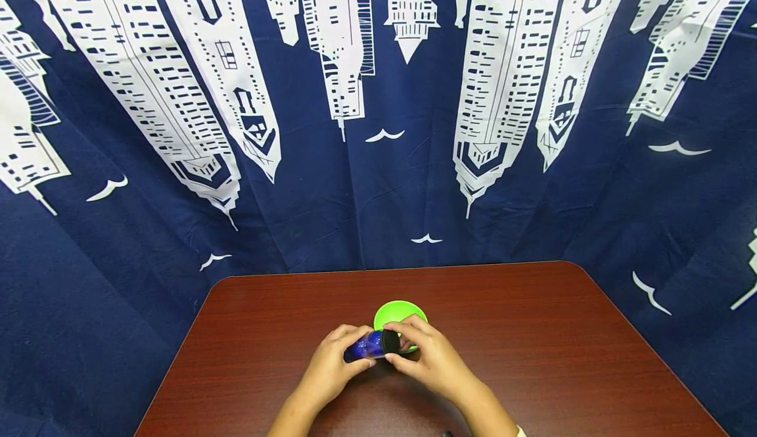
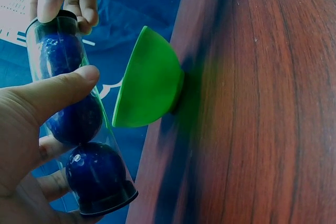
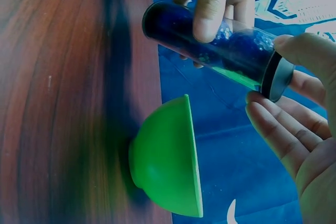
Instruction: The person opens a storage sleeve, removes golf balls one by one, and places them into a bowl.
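Note:
A clear tube of blue balls (image 2: 76, 121) with a black cap at each end is held level above the table, in front of a green bowl (image 1: 391, 311). My left hand (image 1: 333, 365) grips the tube around its body, thumb across the near side. The fingers and thumb of my right hand (image 1: 434, 361) pinch the black cap (image 3: 277, 77) at the tube's right end. In the left wrist view several dark blue balls show stacked inside the tube. The green bowl stands upright on the table, just behind the hands, partly covered by the right hand in the head view.
The brown wooden table (image 1: 284, 312) reaches back to a dark blue curtain (image 1: 331, 227) printed with white buildings and birds. A small dark object (image 1: 447, 434) shows at the bottom edge of the head view, near the right forearm.

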`<control>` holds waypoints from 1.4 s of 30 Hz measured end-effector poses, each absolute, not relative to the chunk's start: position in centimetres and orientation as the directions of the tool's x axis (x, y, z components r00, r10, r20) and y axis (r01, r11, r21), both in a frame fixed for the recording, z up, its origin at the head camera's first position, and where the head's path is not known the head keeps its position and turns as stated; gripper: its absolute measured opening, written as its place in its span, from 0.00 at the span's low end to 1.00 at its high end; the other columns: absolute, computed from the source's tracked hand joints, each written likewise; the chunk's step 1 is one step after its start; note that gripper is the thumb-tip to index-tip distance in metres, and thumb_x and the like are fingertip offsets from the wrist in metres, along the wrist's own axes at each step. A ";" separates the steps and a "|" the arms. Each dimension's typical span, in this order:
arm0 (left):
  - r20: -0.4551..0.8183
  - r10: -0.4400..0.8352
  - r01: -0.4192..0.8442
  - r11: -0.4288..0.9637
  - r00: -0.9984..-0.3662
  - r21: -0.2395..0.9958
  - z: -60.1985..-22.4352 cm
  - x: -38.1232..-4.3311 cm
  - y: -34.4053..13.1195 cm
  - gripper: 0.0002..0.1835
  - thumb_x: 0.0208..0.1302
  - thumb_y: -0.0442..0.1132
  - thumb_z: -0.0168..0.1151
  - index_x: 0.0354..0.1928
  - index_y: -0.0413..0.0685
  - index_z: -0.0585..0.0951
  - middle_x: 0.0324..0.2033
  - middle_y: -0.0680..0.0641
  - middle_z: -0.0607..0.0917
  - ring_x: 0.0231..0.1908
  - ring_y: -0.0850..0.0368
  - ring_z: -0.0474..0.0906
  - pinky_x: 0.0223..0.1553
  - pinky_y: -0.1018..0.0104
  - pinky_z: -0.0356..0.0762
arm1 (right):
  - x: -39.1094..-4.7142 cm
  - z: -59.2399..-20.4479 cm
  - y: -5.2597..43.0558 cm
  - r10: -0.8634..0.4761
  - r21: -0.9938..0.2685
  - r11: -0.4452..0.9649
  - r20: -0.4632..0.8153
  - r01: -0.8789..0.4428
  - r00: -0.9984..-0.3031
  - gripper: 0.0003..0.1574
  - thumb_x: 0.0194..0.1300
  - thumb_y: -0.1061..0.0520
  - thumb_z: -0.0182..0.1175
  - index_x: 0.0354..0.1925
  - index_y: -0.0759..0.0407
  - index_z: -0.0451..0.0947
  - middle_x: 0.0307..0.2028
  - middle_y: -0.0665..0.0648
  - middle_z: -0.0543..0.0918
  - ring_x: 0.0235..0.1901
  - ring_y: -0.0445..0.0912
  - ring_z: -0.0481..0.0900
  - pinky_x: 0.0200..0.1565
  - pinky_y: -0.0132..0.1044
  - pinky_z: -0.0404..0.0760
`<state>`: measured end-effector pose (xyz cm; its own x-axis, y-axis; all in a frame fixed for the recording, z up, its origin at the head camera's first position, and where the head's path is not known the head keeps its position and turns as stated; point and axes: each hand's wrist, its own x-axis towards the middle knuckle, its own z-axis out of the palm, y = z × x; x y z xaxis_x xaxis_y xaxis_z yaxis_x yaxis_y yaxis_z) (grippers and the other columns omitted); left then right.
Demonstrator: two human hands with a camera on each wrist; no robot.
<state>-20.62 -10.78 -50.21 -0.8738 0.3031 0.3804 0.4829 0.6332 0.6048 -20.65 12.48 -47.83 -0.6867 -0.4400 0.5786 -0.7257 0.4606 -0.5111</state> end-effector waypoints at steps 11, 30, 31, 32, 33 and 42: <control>0.398 0.310 0.499 0.638 -0.864 0.587 -50.4 -20.7 -10.9 0.27 0.56 0.46 0.76 0.59 0.63 0.82 0.50 0.59 0.83 0.50 0.60 0.80 0.51 0.56 0.81 | -20.8 -48.2 12.7 -0.456 -0.587 0.403 0.537 -0.702 -0.710 0.27 0.63 0.54 0.71 0.59 0.61 0.80 0.47 0.50 0.81 0.38 0.38 0.84 0.40 0.34 0.87; 0.331 0.304 0.450 0.606 -0.893 0.657 -50.7 -20.8 -10.8 0.27 0.58 0.49 0.75 0.61 0.65 0.80 0.52 0.58 0.83 0.50 0.61 0.81 0.52 0.58 0.82 | -20.7 -47.7 13.1 -0.454 -0.671 0.327 0.506 -0.665 -0.733 0.27 0.66 0.54 0.69 0.61 0.58 0.77 0.48 0.54 0.82 0.39 0.43 0.86 0.42 0.38 0.88; 0.330 0.303 0.448 0.604 -0.894 0.659 -50.7 -20.8 -10.8 0.28 0.58 0.49 0.75 0.61 0.64 0.80 0.52 0.58 0.83 0.50 0.61 0.80 0.52 0.59 0.82 | -20.7 -47.6 13.1 -0.451 -0.670 0.327 0.509 -0.667 -0.733 0.27 0.66 0.54 0.69 0.61 0.57 0.77 0.48 0.53 0.82 0.39 0.43 0.86 0.42 0.39 0.88; 0.330 0.300 0.446 0.603 -0.895 0.662 -50.7 -20.8 -10.8 0.28 0.58 0.49 0.75 0.62 0.62 0.80 0.52 0.58 0.83 0.50 0.61 0.81 0.53 0.59 0.82 | -20.7 -47.6 13.1 -0.447 -0.667 0.327 0.515 -0.669 -0.732 0.27 0.66 0.55 0.69 0.61 0.56 0.77 0.49 0.53 0.82 0.39 0.44 0.86 0.42 0.39 0.88; 0.334 0.296 0.446 0.600 -0.895 0.664 -50.7 -20.8 -10.8 0.28 0.58 0.49 0.75 0.62 0.61 0.80 0.52 0.58 0.83 0.50 0.61 0.81 0.53 0.59 0.82 | -20.7 -47.6 13.1 -0.442 -0.663 0.329 0.521 -0.672 -0.730 0.27 0.66 0.55 0.69 0.61 0.55 0.77 0.49 0.53 0.82 0.39 0.44 0.86 0.42 0.40 0.88; 0.369 0.237 0.436 0.576 -0.899 0.692 -50.6 -20.8 -10.8 0.27 0.59 0.52 0.74 0.61 0.60 0.81 0.50 0.56 0.84 0.50 0.58 0.83 0.53 0.54 0.82 | -21.2 -47.3 14.0 -0.354 -0.615 0.404 0.578 -0.678 -0.735 0.28 0.62 0.59 0.72 0.60 0.55 0.79 0.49 0.52 0.81 0.36 0.44 0.84 0.40 0.38 0.87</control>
